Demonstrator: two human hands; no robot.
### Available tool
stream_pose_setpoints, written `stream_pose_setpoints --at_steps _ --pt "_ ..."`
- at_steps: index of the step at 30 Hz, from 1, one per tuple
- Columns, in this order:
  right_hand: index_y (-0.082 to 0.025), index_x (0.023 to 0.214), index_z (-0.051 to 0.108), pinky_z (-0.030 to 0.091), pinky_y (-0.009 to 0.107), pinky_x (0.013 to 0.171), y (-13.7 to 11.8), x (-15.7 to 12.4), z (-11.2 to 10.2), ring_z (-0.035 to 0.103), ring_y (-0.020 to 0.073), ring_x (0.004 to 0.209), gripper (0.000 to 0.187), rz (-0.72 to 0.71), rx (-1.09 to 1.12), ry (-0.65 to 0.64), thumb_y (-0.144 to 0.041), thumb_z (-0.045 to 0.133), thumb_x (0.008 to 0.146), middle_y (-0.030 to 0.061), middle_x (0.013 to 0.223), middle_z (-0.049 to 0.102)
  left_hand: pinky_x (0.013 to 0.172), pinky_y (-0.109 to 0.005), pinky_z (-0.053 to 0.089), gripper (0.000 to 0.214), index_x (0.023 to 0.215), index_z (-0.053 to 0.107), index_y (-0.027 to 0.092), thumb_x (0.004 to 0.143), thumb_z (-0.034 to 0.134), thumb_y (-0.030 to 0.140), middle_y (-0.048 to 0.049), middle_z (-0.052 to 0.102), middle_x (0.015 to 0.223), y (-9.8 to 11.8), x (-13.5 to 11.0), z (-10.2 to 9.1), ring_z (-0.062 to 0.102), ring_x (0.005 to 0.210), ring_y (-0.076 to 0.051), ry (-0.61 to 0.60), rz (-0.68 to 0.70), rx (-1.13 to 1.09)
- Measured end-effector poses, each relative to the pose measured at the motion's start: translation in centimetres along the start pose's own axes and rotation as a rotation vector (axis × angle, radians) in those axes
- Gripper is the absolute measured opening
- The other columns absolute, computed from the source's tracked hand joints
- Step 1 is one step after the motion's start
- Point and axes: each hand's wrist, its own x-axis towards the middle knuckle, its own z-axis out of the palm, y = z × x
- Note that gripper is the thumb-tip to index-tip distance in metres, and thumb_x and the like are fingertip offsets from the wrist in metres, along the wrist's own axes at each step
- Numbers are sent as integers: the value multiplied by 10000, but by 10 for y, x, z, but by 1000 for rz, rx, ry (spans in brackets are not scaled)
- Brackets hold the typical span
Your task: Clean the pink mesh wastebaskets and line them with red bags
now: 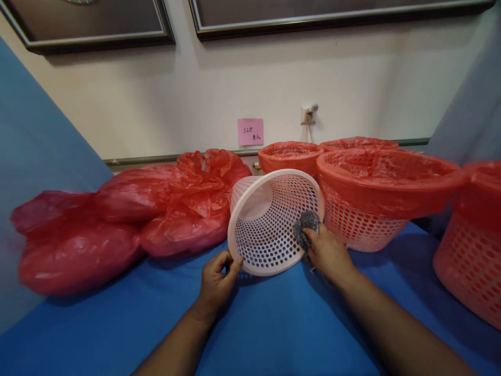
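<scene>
Evidently the handling of the round, white, perforated plastic basket (276, 224) is under way rather than finished, since both hands are on or at it. It lies tilted on its side near the middle of the blue-covered worktop (258, 329), its mouth toward the near edge. The left hand (218, 277) has its fingers closed on the lower left of the rim, thumb in front. The right hand (331, 256) has its fingers closed round a crumpled, grey, mesh-like bundle (306, 230), held against the inside of the wall by the right of the rim.

No liner shows in this basket; only the bundle and right fingertips are seen within its mouth. By contrast, a large pink perforated basket (364, 227) just beside it, two smaller-looking red-lined baskets (289, 164) (358, 142) toward the far edge and another pink basket (469, 261) at the right edge already have red plastic film folded over their rims. What lies inside those cannot be made out. Along the left side, bulging red plastic bags (78, 256) rest against one another, their contents hidden. How much handling remains cannot be told.
</scene>
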Motion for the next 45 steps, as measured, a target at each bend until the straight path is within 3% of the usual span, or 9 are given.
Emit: stream_pose_setpoints --at_steps 8,13,19,23,26,28,31,39,45 --pt "-259 1378 639 515 358 1070 -29 -13 36 671 209 1179 604 -282 416 -246 -154 672 785 62 1271 706 730 -301 581 264 914 799 174 921 634 379 -48 789 841 1 1 15 713 766 -212 -453 -89 -103" --pt "-146 1478 517 440 455 1172 -12 -5 20 562 284 1361 711 -189 280 -121 -86 634 780 168 1448 586 626 -250 512 254 773 741 169 901 661 372 -12 704 694 0 2 8 625 639 -162 -172 17 11" --pt "-110 1336 630 514 542 1038 -8 0 -5 646 375 1196 529 97 -85 59 -41 571 815 247 1552 416 534 -219 390 367 596 576 176 889 687 367 48 496 564 0 1 3 440 532 -100 27 101 41" --pt "-107 1275 664 522 447 1051 -23 -9 13 663 313 1173 493 -40 101 -104 -84 633 783 188 1303 648 579 -237 481 273 739 708 161 909 666 371 -6 670 667 0 -1 10 581 598 -138 -129 29 -9" --pt "-157 1348 631 499 357 1092 -32 -14 28 658 238 1215 568 -136 265 -173 -151 674 781 112 1299 693 644 -261 548 238 855 784 162 921 644 342 -43 777 790 -1 -1 15 680 678 -174 -385 -27 -55" --pt "-178 1372 615 487 358 1109 -35 -15 34 647 222 1240 586 -174 391 -202 -170 664 788 95 1331 687 672 -272 566 262 856 801 168 937 615 334 -49 795 806 -1 -1 16 708 704 -187 -450 -23 -62" --pt "-172 1395 599 464 374 1134 -31 -11 33 626 228 1271 604 -194 437 -235 -172 654 794 109 1363 665 699 -280 574 251 899 811 172 933 621 332 -53 810 832 -2 0 15 727 729 -198 -385 15 -26" --pt "-130 1501 522 480 456 1095 -15 -6 6 625 311 1244 691 -22 53 -195 -103 615 817 198 1324 632 595 -235 485 269 700 711 163 881 671 359 -4 665 642 -1 0 8 582 591 -143 -105 59 38" --pt "-194 1493 546 419 399 1179 -41 -21 24 571 254 1338 693 -242 379 -325 -186 670 810 129 1428 613 561 -229 470 392 698 662 167 954 570 448 13 599 614 3 3 5 528 560 -133 -44 21 21"
